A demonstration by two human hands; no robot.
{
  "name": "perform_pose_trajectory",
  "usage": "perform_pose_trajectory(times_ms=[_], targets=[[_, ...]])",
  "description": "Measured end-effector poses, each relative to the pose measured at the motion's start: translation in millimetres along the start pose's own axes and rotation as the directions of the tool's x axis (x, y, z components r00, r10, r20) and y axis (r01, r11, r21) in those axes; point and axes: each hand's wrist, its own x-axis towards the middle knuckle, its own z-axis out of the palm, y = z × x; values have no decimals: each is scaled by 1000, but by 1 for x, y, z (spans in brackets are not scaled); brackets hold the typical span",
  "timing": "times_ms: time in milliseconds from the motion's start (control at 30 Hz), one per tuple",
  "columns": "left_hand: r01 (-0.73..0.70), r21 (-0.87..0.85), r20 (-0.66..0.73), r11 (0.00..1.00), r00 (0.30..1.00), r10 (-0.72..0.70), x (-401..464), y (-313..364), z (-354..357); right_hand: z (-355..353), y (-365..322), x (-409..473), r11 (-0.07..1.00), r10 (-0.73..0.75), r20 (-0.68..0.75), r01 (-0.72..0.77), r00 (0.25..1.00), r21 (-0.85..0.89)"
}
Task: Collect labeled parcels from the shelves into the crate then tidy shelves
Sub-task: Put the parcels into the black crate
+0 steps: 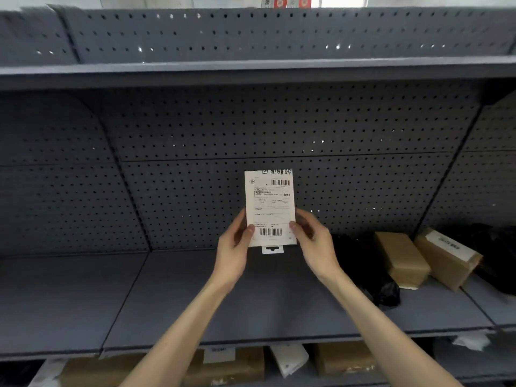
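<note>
Both hands are up in front of the middle shelf [173,297], sharing 1 flat white parcel [270,208] whose shipping label with its 2 barcodes faces the camera. The left hand [233,254] pinches the lower left edge, thumb on the label face and fingers behind; the right hand [314,241] pinches the lower right edge the same way. The parcel stands upright with its long axis vertical, its hang tab pointing down between the hands, lifted clear of the shelf and in front of the perforated back panel [195,191]. Since it sits midway between the 2 hands, neither is nearer, so either could take it alone. No crate shows in this view, so which way the parcel must travel cannot be told; probably down or behind the person. To the right on the same shelf lie a black bag [363,263] and 2 brown boxes, the nearer box [400,258] just beside the bag and the labeled box [446,258] touching it. More cardboard parcels [234,364] sit on the shelf below
</note>
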Motion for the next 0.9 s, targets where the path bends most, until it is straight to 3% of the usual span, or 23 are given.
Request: perform_pose_trajectory(times_ms=[233, 400, 533, 600, 900], targets=[[-6, -59, 17, 998, 1000, 7, 0, 16, 1, -8, -19, 0, 997, -29, 0, 29, 1000, -67], [13, -81, 87, 997, 996, -6, 1, 15, 16, -44, -25, -10, 956, -55, -38, 41, 998, -292], [46, -110, 227, 993, 974, -20, -1, 13, 47, -104, -26, -30, 763, -47, -140, -55, 989, -644], [60, -135, 309, 989, 951, -16, -5, 17, 70, -140, -32, -48, 661, -22, -184, -124, 983, -740], [118, -229, 628, 966, 776, 54, -58, 37, 204, -299, -61, -191, 258, 174, -499, -528, 849, -809]])
